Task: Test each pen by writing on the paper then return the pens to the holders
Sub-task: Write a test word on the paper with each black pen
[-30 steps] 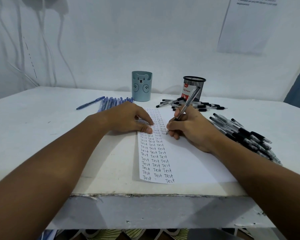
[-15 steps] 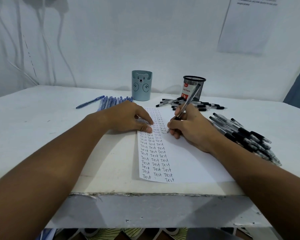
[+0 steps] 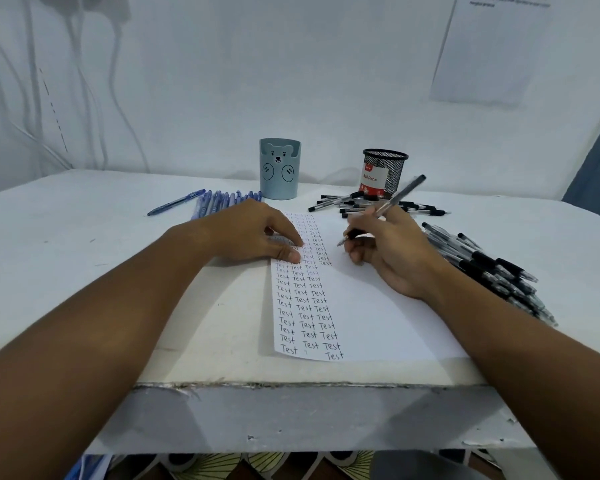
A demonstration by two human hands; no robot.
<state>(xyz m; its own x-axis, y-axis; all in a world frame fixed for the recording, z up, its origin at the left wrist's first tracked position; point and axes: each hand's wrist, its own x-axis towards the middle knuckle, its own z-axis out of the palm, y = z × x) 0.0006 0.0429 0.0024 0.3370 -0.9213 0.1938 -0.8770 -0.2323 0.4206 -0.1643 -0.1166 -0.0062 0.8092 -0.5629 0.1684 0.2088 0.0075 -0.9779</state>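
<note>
The right hand (image 3: 392, 251) pinches a slim black pen (image 3: 383, 209) between thumb and curled fingers, its tip just above the smooth white paper (image 3: 361, 306). The left hand (image 3: 253, 233) lies with loosely bent fingers pressing the sheet's left edge, covering part of the handwritten "Test" columns. At 12 o'clock stand a matte blue bear holder (image 3: 280, 169) and a black wire-mesh holder (image 3: 384, 173). Blue pens (image 3: 222, 200) lie at 11 o'clock, black pens (image 3: 489, 268) piled at 3 o'clock, more black ones, small and hard to count, before the mesh holder.
</note>
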